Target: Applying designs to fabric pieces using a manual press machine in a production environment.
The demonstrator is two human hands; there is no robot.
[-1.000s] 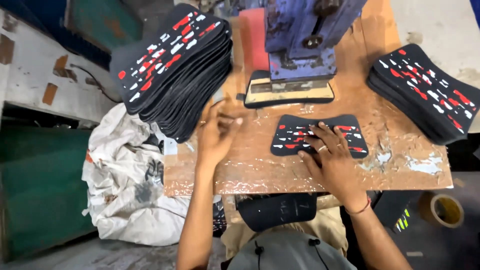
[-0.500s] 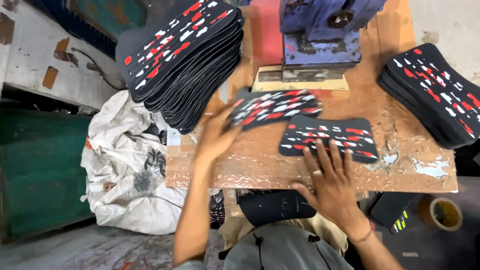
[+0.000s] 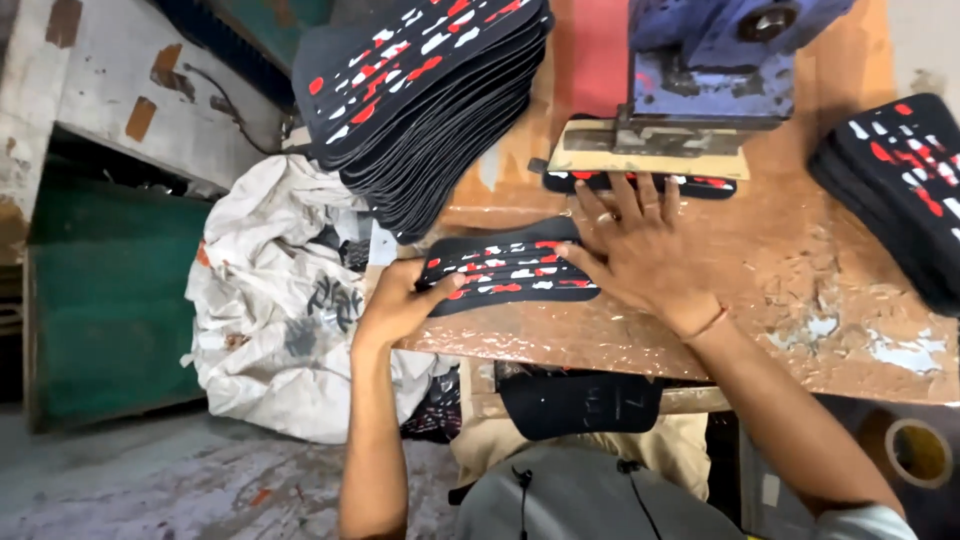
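A black shoe-upper piece [image 3: 505, 272] with red and white dashes lies on the worn wooden table [image 3: 800, 290]. My left hand [image 3: 400, 305] grips its left end at the table's edge. My right hand [image 3: 640, 250] lies flat with fingers spread, its heel over the piece's right end and its fingertips reaching a second patterned piece [image 3: 640, 182] tucked under the tan plate [image 3: 650, 155] of the blue press machine [image 3: 720, 60].
A tall stack of the same patterned pieces [image 3: 420, 90] fans out at the table's upper left, another stack [image 3: 900, 180] sits at the right edge. A white sack [image 3: 280, 310] slumps on the floor at left, a green bin [image 3: 110, 310] beside it.
The piece under my right hand has been pushed up beneath the press plate. My left hand has brought a fresh piece from the left stack down onto the table front.
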